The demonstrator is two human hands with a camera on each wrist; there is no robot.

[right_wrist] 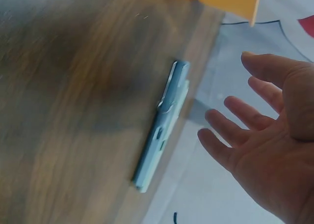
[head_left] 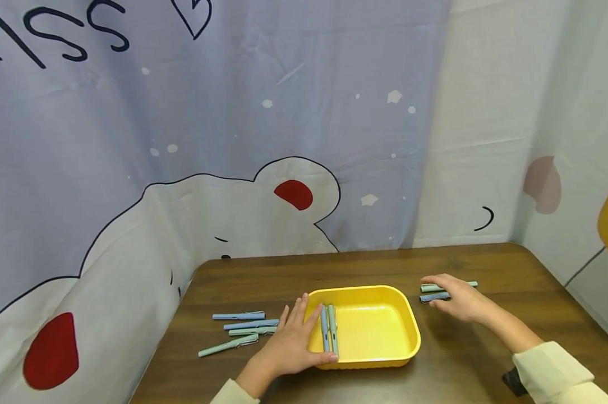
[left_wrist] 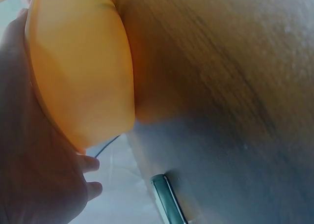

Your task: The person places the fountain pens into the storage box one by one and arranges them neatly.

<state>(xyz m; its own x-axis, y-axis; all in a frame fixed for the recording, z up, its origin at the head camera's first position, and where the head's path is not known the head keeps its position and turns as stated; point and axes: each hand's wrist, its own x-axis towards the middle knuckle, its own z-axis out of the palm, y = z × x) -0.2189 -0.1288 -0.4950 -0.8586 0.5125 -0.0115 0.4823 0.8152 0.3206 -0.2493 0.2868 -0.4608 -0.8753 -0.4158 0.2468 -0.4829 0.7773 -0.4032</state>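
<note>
A yellow tray (head_left: 367, 363) stands on the wooden table. My left hand (head_left: 291, 347) rests on its left rim, fingers spread and fairly straight, the thumb lying over the near left corner. Along that side inside the tray lie a blue pen (head_left: 325, 328) and a green pen (head_left: 333, 330), side by side. My right hand (head_left: 461, 300) hovers right of the tray with fingers apart, holding nothing. Below it on the table are another blue pen (right_wrist: 158, 130) and a light green pen (right_wrist: 179, 102), close together; in the head view the hand partly hides them.
Left of the tray lie several more pens: a blue pen (head_left: 238, 316) at the back, another blue pen (head_left: 250, 324), a green pen (head_left: 252, 331) and a slanted green pen (head_left: 228, 345). A printed curtain (head_left: 364, 140) hangs behind the table (head_left: 294, 272).
</note>
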